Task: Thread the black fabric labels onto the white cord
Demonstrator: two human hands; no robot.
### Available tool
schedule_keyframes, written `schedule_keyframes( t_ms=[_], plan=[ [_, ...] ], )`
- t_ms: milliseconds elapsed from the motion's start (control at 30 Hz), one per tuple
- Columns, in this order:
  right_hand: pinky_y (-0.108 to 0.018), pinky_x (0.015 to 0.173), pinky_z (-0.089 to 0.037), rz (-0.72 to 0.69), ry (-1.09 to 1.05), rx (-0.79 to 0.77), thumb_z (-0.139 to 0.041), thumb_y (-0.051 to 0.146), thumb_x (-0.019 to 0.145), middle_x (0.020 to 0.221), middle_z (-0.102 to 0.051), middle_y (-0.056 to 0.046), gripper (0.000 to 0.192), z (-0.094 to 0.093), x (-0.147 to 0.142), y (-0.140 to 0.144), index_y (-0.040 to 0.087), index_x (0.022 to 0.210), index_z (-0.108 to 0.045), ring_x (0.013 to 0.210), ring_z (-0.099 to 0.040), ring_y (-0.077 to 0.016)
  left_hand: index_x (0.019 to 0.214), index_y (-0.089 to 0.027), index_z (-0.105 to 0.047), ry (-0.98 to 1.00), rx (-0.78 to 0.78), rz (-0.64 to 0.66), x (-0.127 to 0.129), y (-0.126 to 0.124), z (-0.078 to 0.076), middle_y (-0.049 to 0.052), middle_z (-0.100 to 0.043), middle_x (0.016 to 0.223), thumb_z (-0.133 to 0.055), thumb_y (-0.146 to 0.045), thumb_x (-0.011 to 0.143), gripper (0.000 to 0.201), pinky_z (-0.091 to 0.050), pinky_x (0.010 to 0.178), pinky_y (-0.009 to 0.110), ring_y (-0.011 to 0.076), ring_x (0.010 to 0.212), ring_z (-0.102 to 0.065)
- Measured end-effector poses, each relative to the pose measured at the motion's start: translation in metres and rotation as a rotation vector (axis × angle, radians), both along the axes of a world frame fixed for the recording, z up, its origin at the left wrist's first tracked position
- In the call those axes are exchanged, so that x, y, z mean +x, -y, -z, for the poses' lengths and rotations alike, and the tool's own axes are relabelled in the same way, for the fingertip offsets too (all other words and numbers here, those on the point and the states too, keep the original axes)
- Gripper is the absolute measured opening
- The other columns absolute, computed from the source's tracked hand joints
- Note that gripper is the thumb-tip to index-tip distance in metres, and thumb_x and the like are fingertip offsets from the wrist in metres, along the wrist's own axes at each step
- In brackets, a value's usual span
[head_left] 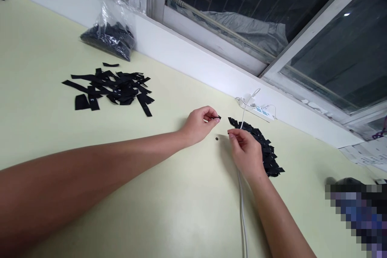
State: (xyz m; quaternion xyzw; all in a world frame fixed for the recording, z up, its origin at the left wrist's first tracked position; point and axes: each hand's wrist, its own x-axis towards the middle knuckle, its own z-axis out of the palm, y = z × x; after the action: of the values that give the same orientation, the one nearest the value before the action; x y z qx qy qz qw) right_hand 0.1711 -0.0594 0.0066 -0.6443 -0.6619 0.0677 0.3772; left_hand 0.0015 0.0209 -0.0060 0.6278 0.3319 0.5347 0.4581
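A pale yellow-green table (45,40) runs under a window sill. The left hand (198,124) pinches a small black strip (217,117) between thumb and forefinger, at 10 o'clock from the right hand (246,153). The right hand's fingers are curled nearly closed, apparently empty, touching the small black pile (266,149); a tiny black ring (217,138) lies between the hands.

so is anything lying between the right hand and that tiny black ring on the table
Nothing visible does. The small black ring lies on bare table just left of the right hand, whose fingertips are close to it. The left hand pinches a small black piece above it.
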Motion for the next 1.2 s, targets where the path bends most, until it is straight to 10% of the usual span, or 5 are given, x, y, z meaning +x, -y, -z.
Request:
schedule_keyframes(
  t_ms=[500,1200],
  plan=[
    [-0.038,0.082,-0.038,-0.003,0.540,-0.154,-0.057,0.024,0.095,0.101,-0.071,-0.006,0.015,0.002,-0.015,-0.004,0.023,0.097,-0.072,0.095,-0.057,-0.0258,0.085,-0.017,-0.062,-0.026,0.049,0.043,0.002,0.003,0.002,0.003,-0.067,0.088,-0.066,-0.021,0.083,0.006,-0.052,0.072,0.030,0.0148,0.080,-0.062],
    [-0.034,0.084,-0.041,-0.063,0.530,-0.266,-0.056,0.019,0.095,0.094,-0.073,-0.004,0.016,-0.009,-0.018,0.000,0.023,0.096,-0.072,0.095,-0.063,-0.0236,0.084,-0.017,-0.060,-0.072,0.171,0.041,0.002,0.011,-0.004,0.001,-0.066,0.085,-0.063,-0.015,0.084,0.003,-0.050,0.069,0.026,0.0129,0.080,-0.062]
  ],
)
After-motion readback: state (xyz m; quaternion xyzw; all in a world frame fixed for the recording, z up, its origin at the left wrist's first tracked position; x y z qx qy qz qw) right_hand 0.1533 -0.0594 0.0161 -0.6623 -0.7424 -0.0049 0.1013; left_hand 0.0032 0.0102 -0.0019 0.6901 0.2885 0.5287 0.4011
